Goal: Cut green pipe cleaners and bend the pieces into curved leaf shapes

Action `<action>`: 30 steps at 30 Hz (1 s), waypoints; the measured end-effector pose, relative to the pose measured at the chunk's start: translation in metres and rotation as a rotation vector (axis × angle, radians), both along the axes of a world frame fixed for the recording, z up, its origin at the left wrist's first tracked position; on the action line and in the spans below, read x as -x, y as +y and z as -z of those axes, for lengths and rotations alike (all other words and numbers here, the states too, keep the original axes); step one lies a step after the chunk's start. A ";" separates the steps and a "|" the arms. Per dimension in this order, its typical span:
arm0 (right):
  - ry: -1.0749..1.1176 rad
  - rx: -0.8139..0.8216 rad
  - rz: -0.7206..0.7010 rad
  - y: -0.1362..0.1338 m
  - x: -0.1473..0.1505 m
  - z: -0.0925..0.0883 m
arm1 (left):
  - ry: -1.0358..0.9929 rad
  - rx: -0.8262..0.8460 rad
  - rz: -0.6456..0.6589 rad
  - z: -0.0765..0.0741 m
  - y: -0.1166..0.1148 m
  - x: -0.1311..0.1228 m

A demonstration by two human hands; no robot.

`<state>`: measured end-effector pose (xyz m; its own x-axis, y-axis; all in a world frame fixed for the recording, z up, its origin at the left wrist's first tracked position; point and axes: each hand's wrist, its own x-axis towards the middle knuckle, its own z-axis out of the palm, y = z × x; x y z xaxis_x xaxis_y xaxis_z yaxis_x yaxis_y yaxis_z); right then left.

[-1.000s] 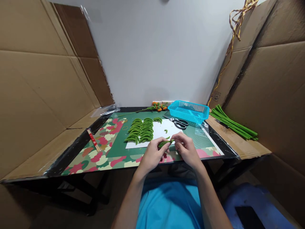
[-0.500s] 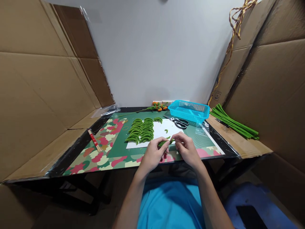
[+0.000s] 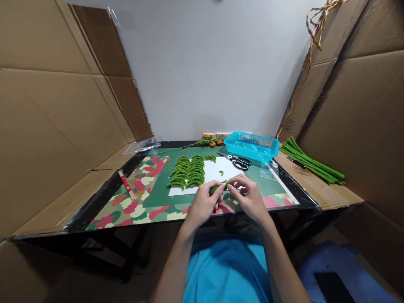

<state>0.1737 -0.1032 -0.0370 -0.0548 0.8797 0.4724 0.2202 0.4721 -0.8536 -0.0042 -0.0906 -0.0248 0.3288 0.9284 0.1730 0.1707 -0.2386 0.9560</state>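
Observation:
My left hand (image 3: 205, 201) is closed around a green pipe-cleaner piece (image 3: 213, 189) at the front edge of the white paper (image 3: 216, 169). The fingertips of my right hand (image 3: 248, 194) pinch the same piece at its right end, close to the left fingertips. Part of the piece is hidden by the fingers. Beyond the hands, two columns of curved green pipe-cleaner pieces (image 3: 196, 171) lie overlapped on the paper and mat. Another small curved group (image 3: 210, 158) begins a third column. A short green scrap (image 3: 221, 172) rests on the paper.
Black-handled scissors (image 3: 241, 163) lie behind the right hand, near a blue plastic basket (image 3: 252, 148). Orange flowers on green stems (image 3: 214, 142) lie at the back. Long green pipe cleaners (image 3: 312, 162) and a pen (image 3: 296, 163) sit right. Red-wrapped chopsticks (image 3: 126, 185) lie left.
My right fingers have shifted slightly and now pinch closer to the left fingertips. The left hand keeps its hold. The whole view has moved a little.

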 end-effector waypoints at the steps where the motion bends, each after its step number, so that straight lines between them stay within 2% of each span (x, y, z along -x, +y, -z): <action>1: -0.004 0.000 0.007 0.000 0.000 0.001 | 0.000 -0.007 0.001 -0.001 0.000 0.000; 7: 0.012 0.001 0.027 0.003 0.002 0.004 | 0.009 -0.003 0.023 -0.003 0.001 0.001; 14: 0.043 0.025 0.019 0.004 0.000 0.006 | -0.082 0.035 0.031 0.002 0.002 0.002; 20: -0.027 -0.009 0.024 0.002 0.001 0.005 | -0.095 0.006 -0.003 0.002 0.003 0.002; 30: -0.267 -0.102 0.059 -0.007 0.009 0.001 | -0.071 -0.031 -0.058 0.003 0.002 0.002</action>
<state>0.1649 -0.1097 -0.0377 -0.1393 0.8335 0.5347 0.4602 0.5326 -0.7103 -0.0058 -0.0884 -0.0276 0.2609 0.9392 0.2233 0.1167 -0.2603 0.9585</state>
